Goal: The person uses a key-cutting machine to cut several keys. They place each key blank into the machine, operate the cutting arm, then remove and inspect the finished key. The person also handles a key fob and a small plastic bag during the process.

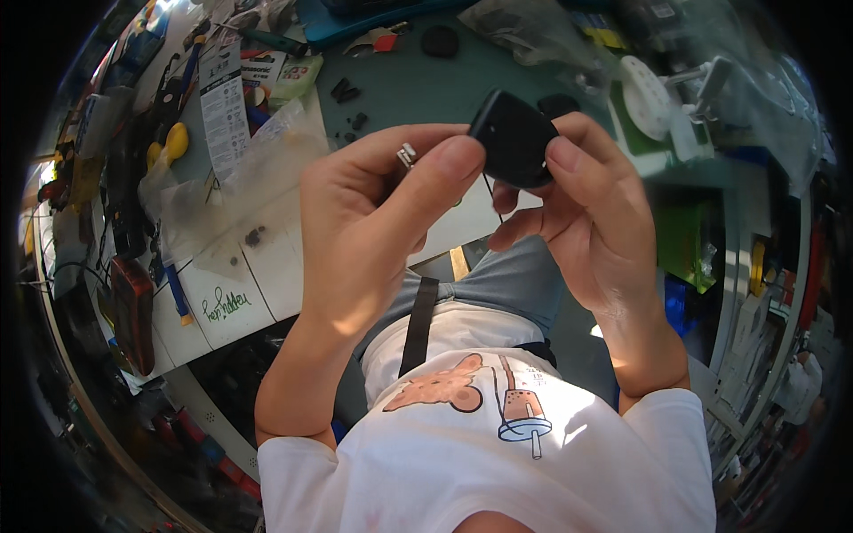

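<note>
In front of me a black, rounded plastic case (513, 140), shaped like a key fob shell, is held up between both hands. My left hand (360, 209), with a ring on one finger, pinches its left edge between thumb and fingers. The right edge is gripped by my right hand (600, 209), its thumb pressing the near face and its lower fingers curled beneath. The far side of the case is hidden. Behind it on the green mat (391, 84) lie a similar black rounded piece (439, 41) and several small black bits (345, 91).
Clear plastic bags (200, 213) and a printed strip (224, 107) lie on the left of the white table. A blue-handled tool (178, 293) and a red-and-black device (131, 311) rest near its edge. A white round-headed item (647, 96) stands at the right.
</note>
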Demonstrator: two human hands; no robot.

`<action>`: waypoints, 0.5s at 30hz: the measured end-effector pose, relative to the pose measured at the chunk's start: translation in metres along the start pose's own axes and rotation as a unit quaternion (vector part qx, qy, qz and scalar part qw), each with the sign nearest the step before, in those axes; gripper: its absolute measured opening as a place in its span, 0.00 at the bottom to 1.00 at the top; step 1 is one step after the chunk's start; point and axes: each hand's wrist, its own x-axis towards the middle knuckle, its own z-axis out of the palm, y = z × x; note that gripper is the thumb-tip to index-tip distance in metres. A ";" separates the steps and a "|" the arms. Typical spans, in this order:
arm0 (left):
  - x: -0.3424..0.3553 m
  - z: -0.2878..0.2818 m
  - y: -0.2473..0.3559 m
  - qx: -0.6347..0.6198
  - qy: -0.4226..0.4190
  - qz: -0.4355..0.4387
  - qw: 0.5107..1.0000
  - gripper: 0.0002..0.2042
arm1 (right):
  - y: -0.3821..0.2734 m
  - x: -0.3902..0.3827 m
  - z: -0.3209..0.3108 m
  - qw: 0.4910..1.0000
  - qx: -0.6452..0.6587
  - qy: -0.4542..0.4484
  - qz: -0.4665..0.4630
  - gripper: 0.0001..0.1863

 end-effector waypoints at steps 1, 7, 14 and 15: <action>0.000 -0.005 0.002 -0.050 -0.028 -0.048 0.997 0.13 | -0.002 0.000 -0.005 0.999 0.027 -0.008 0.023 0.13; -0.002 -0.015 0.001 0.080 -0.139 -0.099 0.982 0.18 | -0.010 -0.004 -0.027 0.999 -0.035 0.008 0.038 0.13; -0.005 -0.010 -0.004 0.132 -0.149 -0.096 0.975 0.15 | -0.007 -0.006 -0.027 0.991 -0.131 0.014 0.026 0.12; -0.004 -0.011 -0.005 0.134 -0.154 -0.105 0.973 0.15 | -0.006 -0.007 -0.028 0.990 -0.139 0.014 0.024 0.12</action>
